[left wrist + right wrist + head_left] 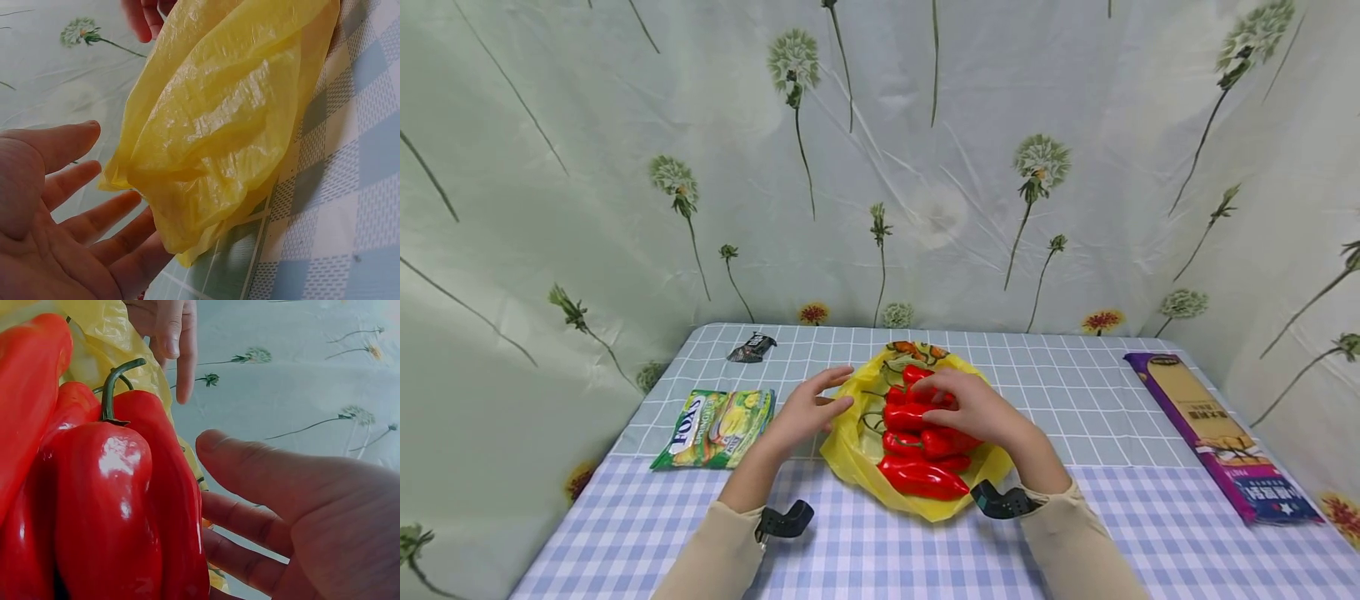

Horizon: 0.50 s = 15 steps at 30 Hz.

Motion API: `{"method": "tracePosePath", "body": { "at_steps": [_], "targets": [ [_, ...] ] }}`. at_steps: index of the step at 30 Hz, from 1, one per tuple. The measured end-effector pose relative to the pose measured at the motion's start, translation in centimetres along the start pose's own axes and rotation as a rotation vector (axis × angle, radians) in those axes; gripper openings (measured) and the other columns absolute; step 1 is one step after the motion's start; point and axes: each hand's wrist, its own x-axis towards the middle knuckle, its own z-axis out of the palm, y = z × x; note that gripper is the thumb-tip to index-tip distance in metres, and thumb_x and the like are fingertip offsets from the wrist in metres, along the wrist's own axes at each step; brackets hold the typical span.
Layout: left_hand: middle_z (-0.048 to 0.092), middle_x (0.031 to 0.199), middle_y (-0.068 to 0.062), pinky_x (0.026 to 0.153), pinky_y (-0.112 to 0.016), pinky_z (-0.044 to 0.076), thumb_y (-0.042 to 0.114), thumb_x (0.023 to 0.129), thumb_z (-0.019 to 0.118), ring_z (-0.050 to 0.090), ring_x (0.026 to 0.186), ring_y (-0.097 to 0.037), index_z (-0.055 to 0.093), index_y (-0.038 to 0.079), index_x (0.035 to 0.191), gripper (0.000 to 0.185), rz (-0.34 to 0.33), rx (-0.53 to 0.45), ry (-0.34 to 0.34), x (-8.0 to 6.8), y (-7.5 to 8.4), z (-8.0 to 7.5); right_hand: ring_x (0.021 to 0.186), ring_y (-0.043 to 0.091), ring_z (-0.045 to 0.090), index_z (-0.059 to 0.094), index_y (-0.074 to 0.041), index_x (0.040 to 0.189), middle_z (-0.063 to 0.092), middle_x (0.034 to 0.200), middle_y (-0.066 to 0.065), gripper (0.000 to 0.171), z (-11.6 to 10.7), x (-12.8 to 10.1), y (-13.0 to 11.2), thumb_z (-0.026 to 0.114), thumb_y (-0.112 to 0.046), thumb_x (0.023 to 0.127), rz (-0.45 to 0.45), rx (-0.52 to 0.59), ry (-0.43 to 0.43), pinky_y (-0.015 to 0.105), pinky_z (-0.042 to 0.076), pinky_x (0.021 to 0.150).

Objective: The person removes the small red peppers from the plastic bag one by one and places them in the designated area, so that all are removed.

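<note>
1. Left hand (805,410) released, fingers straight, touching the 9 o'clock edge of the crinkled yellow plastic bag (850,450); wrist view shows the palm open under the film.
2. Right hand (973,408) resting on the glossy red long peppers (921,477), fingers relaxed, not curled round any.
3. Peppers piled in the bag, desk centre.
4. Green Fox's candy packet (718,427) at 9 o'clock of the bag; purple flat box (1221,433) at 3 o'clock, well apart.
</note>
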Motion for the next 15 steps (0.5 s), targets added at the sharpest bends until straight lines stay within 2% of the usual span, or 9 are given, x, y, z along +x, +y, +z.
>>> {"method": "tracePosePath", "body": {
  "at_steps": [5,12,15],
  "targets": [
    [0.049,0.151,-0.013,0.066,-0.030,0.056,0.022,0.095,0.068,0.064,0.115,-0.031,0.051,0.025,0.146,0.053,-0.019,-0.031,-0.010,-0.03,0.03,0.12,0.099,0.017,0.064,0.069,-0.014,0.122,0.069,0.115,0.002,0.035,0.29,0.13,0.03,0.076,-0.018,0.088,0.005,-0.001,-0.005,0.033,0.057,0.086],
    [0.051,0.148,-0.015,0.060,-0.027,0.052,0.018,0.096,0.067,0.065,0.098,-0.021,0.053,0.024,0.144,0.051,-0.025,-0.071,-0.031,-0.06,0.07,0.03,0.099,0.017,0.064,0.069,-0.013,0.120,0.071,0.109,0.002,0.034,0.68,0.18,0.36,0.077,-0.015,0.087,0.009,-0.042,-0.021,0.035,0.055,0.088],
    [0.051,0.148,-0.016,0.060,-0.027,0.052,0.018,0.096,0.067,0.064,0.098,-0.022,0.053,0.023,0.144,0.050,-0.028,-0.073,-0.028,-0.07,0.14,0.02,0.099,0.016,0.063,0.070,-0.014,0.119,0.071,0.108,0.002,0.032,0.86,0.19,0.50,0.076,-0.014,0.087,0.018,-0.046,-0.020,0.035,0.054,0.089]
  ]
}}
